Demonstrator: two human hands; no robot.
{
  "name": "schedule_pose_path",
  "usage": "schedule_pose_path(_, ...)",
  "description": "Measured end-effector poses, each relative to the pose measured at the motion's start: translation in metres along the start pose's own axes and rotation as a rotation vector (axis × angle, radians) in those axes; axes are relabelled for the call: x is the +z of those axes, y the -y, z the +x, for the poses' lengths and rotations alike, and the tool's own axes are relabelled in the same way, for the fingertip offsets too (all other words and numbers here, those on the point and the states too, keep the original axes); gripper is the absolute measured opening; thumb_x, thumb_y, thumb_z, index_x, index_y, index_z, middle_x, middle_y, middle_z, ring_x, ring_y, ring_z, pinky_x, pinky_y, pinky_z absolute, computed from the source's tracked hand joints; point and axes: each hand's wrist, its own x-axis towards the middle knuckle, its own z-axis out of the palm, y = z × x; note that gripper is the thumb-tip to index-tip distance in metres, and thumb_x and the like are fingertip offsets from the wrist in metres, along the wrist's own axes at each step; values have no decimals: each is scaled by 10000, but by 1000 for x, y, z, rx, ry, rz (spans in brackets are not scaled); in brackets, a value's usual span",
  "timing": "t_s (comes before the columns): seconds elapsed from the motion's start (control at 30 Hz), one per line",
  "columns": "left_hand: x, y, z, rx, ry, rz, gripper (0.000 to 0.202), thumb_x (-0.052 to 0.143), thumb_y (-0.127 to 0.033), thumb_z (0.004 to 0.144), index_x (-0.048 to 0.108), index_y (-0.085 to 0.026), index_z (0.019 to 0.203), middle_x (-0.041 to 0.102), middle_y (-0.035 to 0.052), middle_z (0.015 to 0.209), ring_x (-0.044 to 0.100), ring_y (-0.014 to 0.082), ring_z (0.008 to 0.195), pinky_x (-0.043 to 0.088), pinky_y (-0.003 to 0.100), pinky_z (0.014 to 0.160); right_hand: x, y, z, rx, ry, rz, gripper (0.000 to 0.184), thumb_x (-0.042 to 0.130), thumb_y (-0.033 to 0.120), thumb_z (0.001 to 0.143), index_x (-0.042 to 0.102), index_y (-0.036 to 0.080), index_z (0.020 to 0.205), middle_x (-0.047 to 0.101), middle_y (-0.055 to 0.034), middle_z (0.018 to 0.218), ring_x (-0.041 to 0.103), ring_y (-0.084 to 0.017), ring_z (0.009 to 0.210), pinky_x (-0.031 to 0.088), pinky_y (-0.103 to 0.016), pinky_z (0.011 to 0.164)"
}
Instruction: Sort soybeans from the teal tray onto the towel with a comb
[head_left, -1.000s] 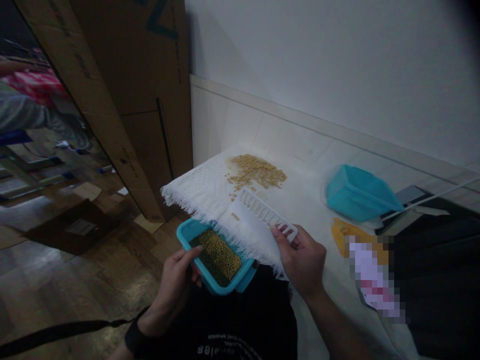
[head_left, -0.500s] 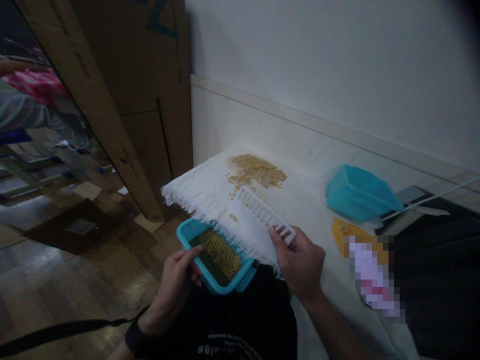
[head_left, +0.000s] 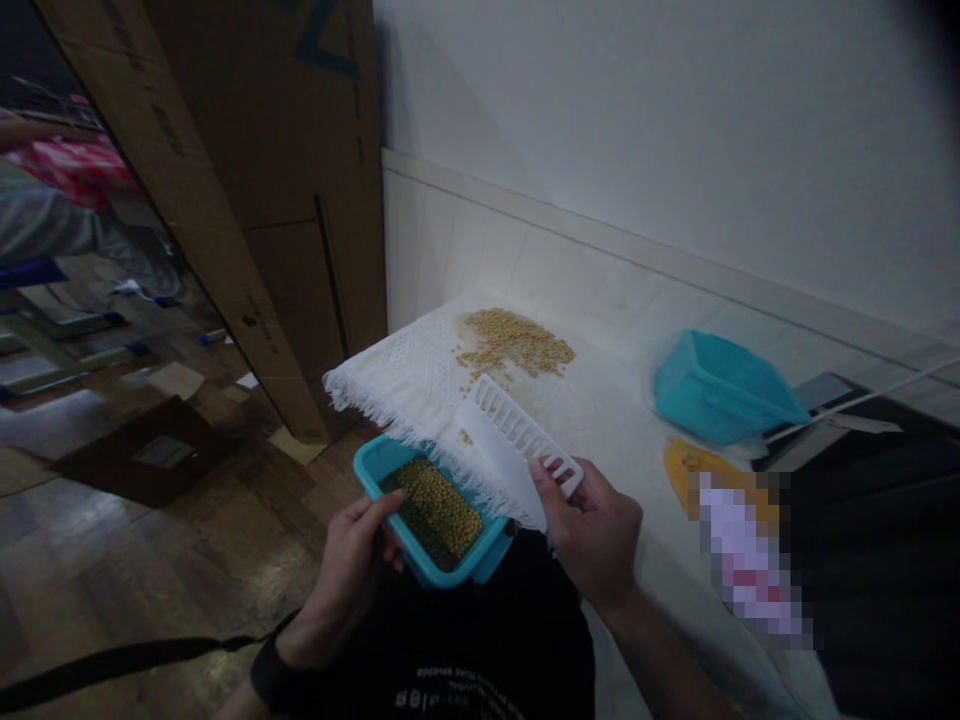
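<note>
My left hand grips the left rim of a blue plastic container, its thumb over the edge. Inside lie yellowish soybeans beside a darker green layer. The container sits just below the fringed edge of a white cloth. My right hand is closed on the near end of a white slotted plastic piece, tilted over the cloth's edge. A few beans show by its left edge. Beyond it, a loose spread of soybeans rests on the cloth.
On the right stands another blue container, beside a yellow item and a blurred-out packet. A large cardboard box rises at the left. Behind the table is a white wall. A person's leg shows far left.
My right hand and the white slotted piece have shifted slightly left, toward the container. My left hand and the container stay in place.
</note>
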Motion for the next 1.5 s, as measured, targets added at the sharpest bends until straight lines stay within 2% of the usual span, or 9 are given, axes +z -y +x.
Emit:
schedule_pose_path(0.23, 0, 0, 1, 1, -1, 3, 399, 711, -386, 746, 517, -205, 449, 438, -40, 337, 432, 110, 308, 338, 252, 354, -7, 1, -12, -54, -19, 1, 207, 643, 379, 863, 711, 185, 839, 744, -12, 675, 696, -149, 547, 515, -201, 513)
schedule_pose_path(0.37, -1, 1, 1, 6, 0, 13, 398, 713, -397, 743, 527, -202, 450, 443, -38, 341, 431, 109, 314, 339, 251, 358, -10, -9, -8, 127, -1, 73, 240, 662, 414, 838, 706, 178, 821, 725, -6, 634, 672, -144, 517, 494, -193, 473)
schedule_pose_path(0.5, -2, 0, 1, 7, -6, 21, 402, 722, -404, 735, 537, -197, 445, 451, -38, 342, 420, 104, 312, 335, 246, 358, -15, -23, 2, 279, 5, 189, 293, 692, 455, 796, 703, 163, 819, 747, -35, 707, 686, -169, 576, 527, -226, 516)
schedule_pose_path(0.73, -2, 1, 4, -10, 8, 0, 419, 721, -404, 748, 541, -195, 434, 439, -41, 327, 423, 105, 304, 331, 243, 358, -29, -66, 28, 412, -79, 230, 381, 775, 482, 681, 724, 141, 845, 759, -71, 751, 711, -222, 654, 555, -292, 588)
schedule_pose_path(0.83, -3, 2, 4, 0, 10, 9, 425, 724, -413, 744, 545, -191, 429, 441, -37, 330, 428, 106, 309, 341, 242, 365, -31, -92, 39, 407, -130, 225, 396, 778, 482, 677, 722, 133, 854, 752, -70, 742, 706, -224, 655, 550, -307, 599)
schedule_pose_path(0.93, -4, 2, 4, 11, 13, 18, 433, 721, -418, 745, 542, -192, 422, 438, -34, 327, 433, 109, 308, 342, 245, 366, -30, -104, 46, 387, -178, 222, 394, 787, 479, 665, 715, 131, 836, 743, -58, 730, 697, -216, 653, 545, -306, 604)
schedule_pose_path(1.13, -4, 3, 4, 3, 1, 12, 422, 727, -407, 741, 545, -193, 426, 439, -36, 329, 423, 105, 311, 337, 244, 368, -21, -80, 45, 311, -125, 260, 337, 754, 460, 724, 702, 148, 842, 744, -47, 740, 697, -197, 659, 536, -271, 591)
schedule_pose_path(1.3, -5, 3, 6, 5, 3, 10, 422, 718, -408, 748, 542, -196, 429, 444, -31, 331, 423, 106, 314, 341, 249, 371, -9, -64, 44, 219, -51, 144, 316, 708, 464, 779, 703, 156, 844, 742, -39, 725, 680, -173, 605, 516, -249, 561)
schedule_pose_path(1.5, -4, 2, 6, -2, -16, 21, 430, 727, -418, 731, 533, -199, 415, 430, -30, 325, 419, 111, 303, 326, 255, 353, -11, -57, 41, 159, -96, 94, 286, 701, 451, 788, 710, 167, 824, 740, -27, 705, 681, -165, 603, 506, -224, 541)
